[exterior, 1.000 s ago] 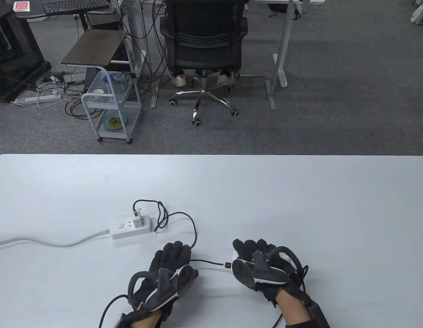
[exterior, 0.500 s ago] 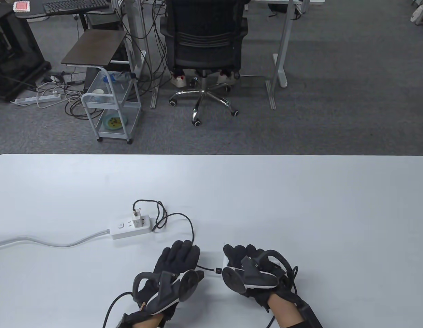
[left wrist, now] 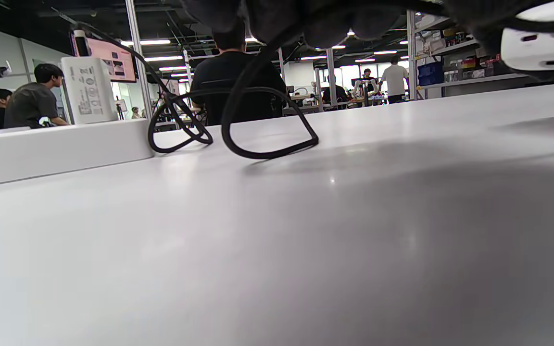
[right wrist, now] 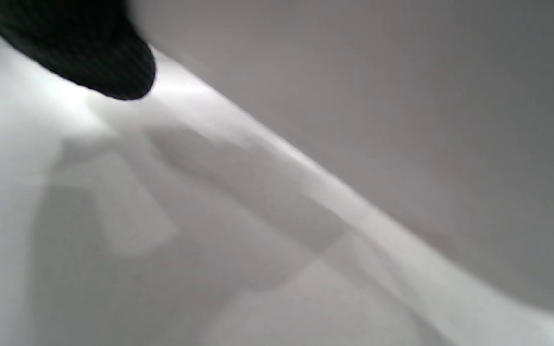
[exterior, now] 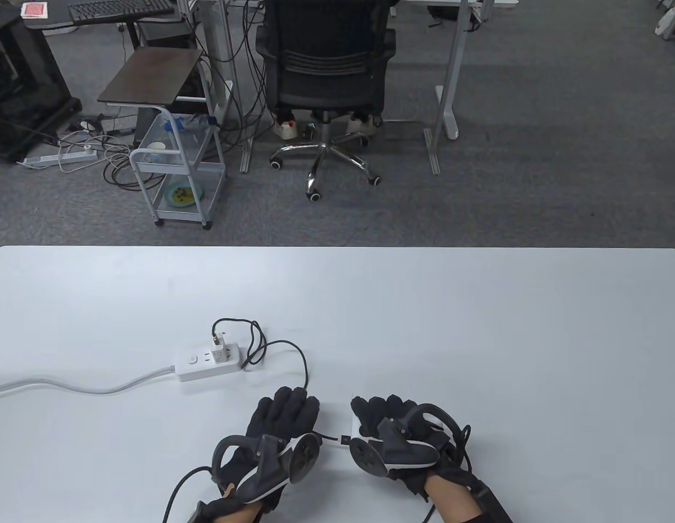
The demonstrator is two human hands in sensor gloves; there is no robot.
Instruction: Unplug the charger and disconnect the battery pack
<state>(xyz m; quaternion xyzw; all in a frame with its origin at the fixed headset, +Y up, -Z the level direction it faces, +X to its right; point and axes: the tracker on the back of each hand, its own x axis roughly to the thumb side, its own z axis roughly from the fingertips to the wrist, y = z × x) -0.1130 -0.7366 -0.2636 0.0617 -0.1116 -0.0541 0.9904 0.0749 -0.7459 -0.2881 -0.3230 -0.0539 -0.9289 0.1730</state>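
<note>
A white charger (exterior: pixel 220 347) sits plugged into a white power strip (exterior: pixel 198 366). Its black cable (exterior: pixel 302 359) loops across the table and runs under my left hand (exterior: pixel 289 409), which rests over it. In the left wrist view the cable (left wrist: pixel 267 153) rises into my fingers (left wrist: pixel 315 17). The cable's plug (exterior: pixel 344 439) sits in the white battery pack (exterior: pixel 355 422), which my right hand (exterior: pixel 379 413) covers and grips. The pack also shows in the left wrist view (left wrist: pixel 541 45). The right wrist view is a blur of white with one fingertip (right wrist: pixel 94 67).
The power strip's grey cord (exterior: pixel 70 385) runs off the white table's (exterior: pixel 479 327) left edge. Beyond the far edge stand an office chair (exterior: pixel 326 71) and a small cart (exterior: pixel 176 163) on the carpet.
My right hand has slid the battery pack left and toward me. My left hand has shifted a little right. The stretch of cable showing between the hands has shortened.
</note>
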